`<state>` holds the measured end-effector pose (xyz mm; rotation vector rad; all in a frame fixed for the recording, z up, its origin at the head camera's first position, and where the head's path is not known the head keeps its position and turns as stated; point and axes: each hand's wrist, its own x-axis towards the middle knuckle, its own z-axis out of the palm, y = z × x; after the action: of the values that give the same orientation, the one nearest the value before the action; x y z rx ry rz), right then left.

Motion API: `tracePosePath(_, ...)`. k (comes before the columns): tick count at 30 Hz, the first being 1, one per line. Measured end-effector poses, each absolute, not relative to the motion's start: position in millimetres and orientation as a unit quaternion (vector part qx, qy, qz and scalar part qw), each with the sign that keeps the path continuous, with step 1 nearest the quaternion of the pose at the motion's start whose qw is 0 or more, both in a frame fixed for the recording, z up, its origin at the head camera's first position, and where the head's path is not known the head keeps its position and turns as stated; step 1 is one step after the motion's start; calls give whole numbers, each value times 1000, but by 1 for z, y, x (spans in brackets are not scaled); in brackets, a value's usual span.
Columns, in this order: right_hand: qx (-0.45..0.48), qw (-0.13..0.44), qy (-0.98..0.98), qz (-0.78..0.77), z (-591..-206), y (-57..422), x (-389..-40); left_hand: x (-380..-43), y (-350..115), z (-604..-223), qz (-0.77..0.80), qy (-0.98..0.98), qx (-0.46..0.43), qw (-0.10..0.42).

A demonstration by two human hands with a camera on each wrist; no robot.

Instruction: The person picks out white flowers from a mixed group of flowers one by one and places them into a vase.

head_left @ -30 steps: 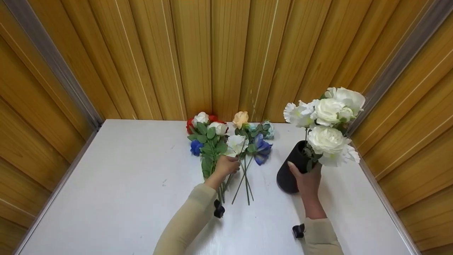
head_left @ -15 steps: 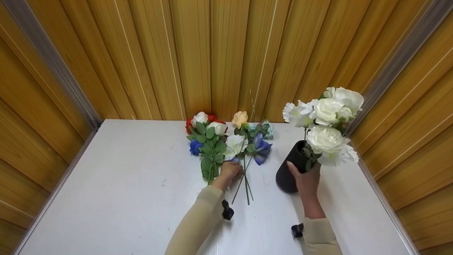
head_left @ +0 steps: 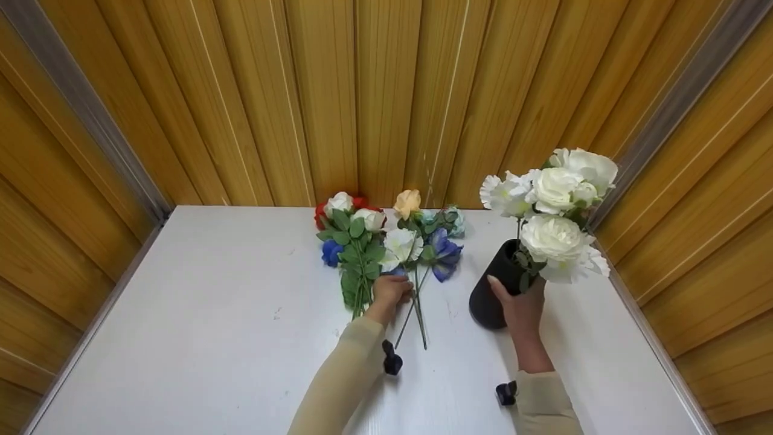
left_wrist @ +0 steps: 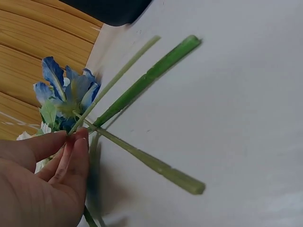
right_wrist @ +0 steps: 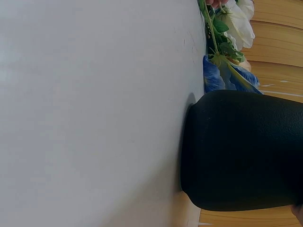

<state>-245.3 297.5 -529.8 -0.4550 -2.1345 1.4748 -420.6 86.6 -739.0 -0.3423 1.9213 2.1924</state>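
Note:
My left hand (head_left: 391, 291) is among the flowers at the table's middle. In the left wrist view its thumb and fingers (left_wrist: 81, 133) pinch a thin green flower stem (left_wrist: 120, 73); I cannot tell which bloom it belongs to. Other stems (left_wrist: 156, 165) cross close by. A white flower (head_left: 401, 246) and a blue flower (head_left: 444, 254) lie just beyond that hand. On the right, my right hand (head_left: 524, 308) grips the black vase (head_left: 496, 296) near its mouth. Several white flowers (head_left: 552, 238) stand in the vase, and part of the hand is hidden behind them.
Left of the stems lies a bunch with white roses (head_left: 368, 219), red blooms, a blue bloom (head_left: 331, 252) and green leaves (head_left: 356, 254). A peach flower (head_left: 407, 203) and pale blue flowers (head_left: 456, 221) lie at the back. Wood-patterned walls (head_left: 386, 103) enclose the white table (head_left: 211, 314).
My left hand has moved slightly right and toward me, from beside the white flower down to the crossing stems. One stem end has shifted. The right hand stays on the vase.

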Motion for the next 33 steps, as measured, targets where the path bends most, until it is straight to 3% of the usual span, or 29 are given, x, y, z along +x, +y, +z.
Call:
tracePosePath(7, -166, 260, -787, 534, -531, 298, -246, -340, 70, -584, 727, 660, -140, 124)
tracePosePath(10, -162, 265, -787, 533, -531, 299, -246, -325, 67, -553, 729, 658, -136, 131)
tracePosePath(33, -152, 264, -793, 528, -531, 300, -246, -317, 77, -508, 763, 623, -74, 155)
